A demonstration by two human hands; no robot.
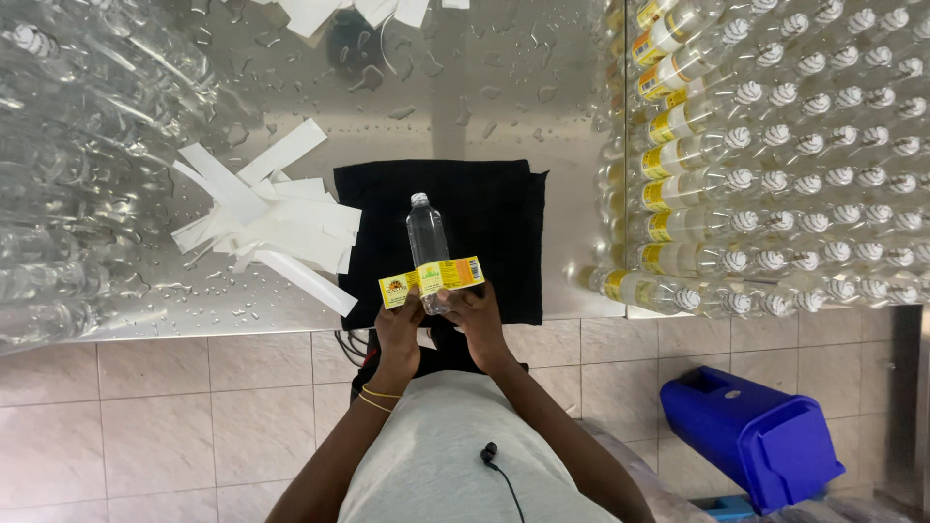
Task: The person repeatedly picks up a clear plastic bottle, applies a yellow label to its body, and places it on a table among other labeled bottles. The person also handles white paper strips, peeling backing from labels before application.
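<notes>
Head view, and I am looking straight down at both hands in the lower middle of the frame. My left hand (399, 329) has its fingers closed on the left part of a label (432, 280), a yellow strip with orange ends that lies across the bottle (427, 247). My right hand (475, 315) is clamped around the bottle's lower end, thumb up against the label's right part. The bottle is clear plastic, slim and round, with a white cap pointing toward the top of the frame; whether it holds liquid I cannot tell from here.

Under the bottle lies a black cloth (494, 232), matt and roughly square, spread on a steel table (465, 107) that is shiny and dotted with water drops. Left of the cloth sits a loose heap of white paper strips (266, 218) (long, flat, fanned in all directions), and more of the same lie at the top edge.

Along the left side of the frame lie clear bottles (73, 165), packed close and blurred by glare. The right side is filled by rows of capped bottles (814, 174) lying side by side, white ribbed caps toward the right; those in the nearest column (668, 160) carry yellow labels.

Below the table the floor is pale tile (145, 407). A blue plastic bin (760, 436) stands tilted at lower right; its contents are not visible.
</notes>
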